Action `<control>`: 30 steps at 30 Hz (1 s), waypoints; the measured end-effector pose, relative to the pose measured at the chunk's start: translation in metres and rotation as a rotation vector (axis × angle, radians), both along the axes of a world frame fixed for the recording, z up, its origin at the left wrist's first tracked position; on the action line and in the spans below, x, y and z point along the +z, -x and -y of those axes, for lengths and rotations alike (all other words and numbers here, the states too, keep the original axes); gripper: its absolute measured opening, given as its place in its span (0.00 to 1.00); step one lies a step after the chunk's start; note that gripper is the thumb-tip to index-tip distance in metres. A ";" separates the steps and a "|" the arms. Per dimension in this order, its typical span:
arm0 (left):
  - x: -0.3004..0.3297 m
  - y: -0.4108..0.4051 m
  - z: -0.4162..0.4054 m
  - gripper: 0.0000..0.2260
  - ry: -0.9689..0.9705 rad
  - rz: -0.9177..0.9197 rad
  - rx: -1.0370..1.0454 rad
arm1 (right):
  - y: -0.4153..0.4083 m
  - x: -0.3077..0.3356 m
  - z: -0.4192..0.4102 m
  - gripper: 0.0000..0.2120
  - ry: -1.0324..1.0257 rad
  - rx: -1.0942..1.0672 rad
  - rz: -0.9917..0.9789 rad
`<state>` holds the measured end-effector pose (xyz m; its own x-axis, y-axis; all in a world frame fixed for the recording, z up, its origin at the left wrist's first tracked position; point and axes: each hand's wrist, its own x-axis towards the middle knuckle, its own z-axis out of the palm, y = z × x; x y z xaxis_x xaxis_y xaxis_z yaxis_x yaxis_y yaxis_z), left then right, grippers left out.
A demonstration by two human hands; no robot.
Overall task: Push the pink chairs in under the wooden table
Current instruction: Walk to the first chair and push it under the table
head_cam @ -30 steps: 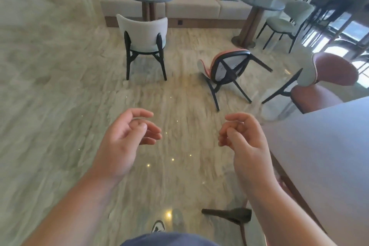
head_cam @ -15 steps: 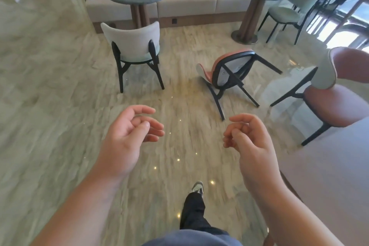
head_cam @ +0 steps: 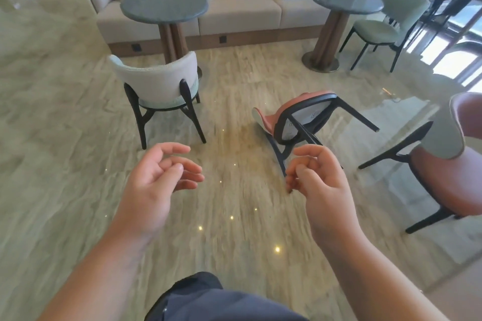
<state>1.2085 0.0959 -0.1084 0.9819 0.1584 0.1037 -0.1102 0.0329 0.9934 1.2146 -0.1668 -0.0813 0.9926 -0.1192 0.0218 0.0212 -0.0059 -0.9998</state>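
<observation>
Neither pink chair pushed in yet

Left hand (head_cam: 159, 185) and right hand (head_cam: 319, 180) loosely curled, empty; tipped-over pink upholstered black-legged chair (head_cam: 300, 120) at 1 o'clock, upright one (head_cam: 453, 177) at 3.

Single head-worn wide-angle view, facing forward and down.
Close above both hands (head_cam: 234, 185) at frame centre; floor (head_cam: 65, 164) fills the middle, sofa (head_cam: 234, 10) far along the top.

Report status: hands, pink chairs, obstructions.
Left hand and right hand empty, half-curled. Tipped pink chair on floor ahead; upright pink chair right. Nothing between.
</observation>
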 end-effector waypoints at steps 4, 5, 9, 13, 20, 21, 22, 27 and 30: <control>-0.012 -0.070 -0.016 0.14 0.023 -0.027 0.028 | -0.073 -0.008 -0.015 0.16 0.002 0.002 -0.031; -0.015 -0.090 -0.022 0.14 0.032 -0.033 0.034 | -0.094 -0.011 -0.021 0.17 0.004 0.002 -0.039; -0.021 -0.180 -0.056 0.15 0.046 -0.034 0.048 | -0.187 -0.020 -0.053 0.16 0.028 0.006 -0.046; -0.020 -0.284 -0.103 0.16 0.040 -0.032 0.060 | -0.295 -0.022 -0.100 0.16 0.030 0.024 -0.073; 0.002 -0.450 -0.156 0.15 0.013 -0.038 0.039 | -0.446 -0.009 -0.155 0.15 0.000 0.016 -0.044; 0.004 -0.469 -0.157 0.14 0.005 -0.040 0.025 | -0.462 -0.010 -0.157 0.16 0.012 0.010 -0.051; 0.005 -0.488 -0.157 0.14 0.002 -0.042 0.011 | -0.477 -0.011 -0.157 0.17 0.019 0.003 -0.060; -0.001 -0.579 -0.136 0.12 -0.009 -0.079 -0.070 | -0.557 -0.021 -0.145 0.16 0.024 -0.047 -0.076; -0.008 -0.642 -0.117 0.13 0.006 -0.093 -0.084 | -0.614 -0.031 -0.128 0.17 -0.010 -0.095 -0.087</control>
<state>1.8507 0.2125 -0.1159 0.9971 0.0755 0.0105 -0.0139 0.0440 0.9989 1.8286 -0.0392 -0.1120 0.9750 -0.2123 -0.0652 -0.0653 0.0066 -0.9978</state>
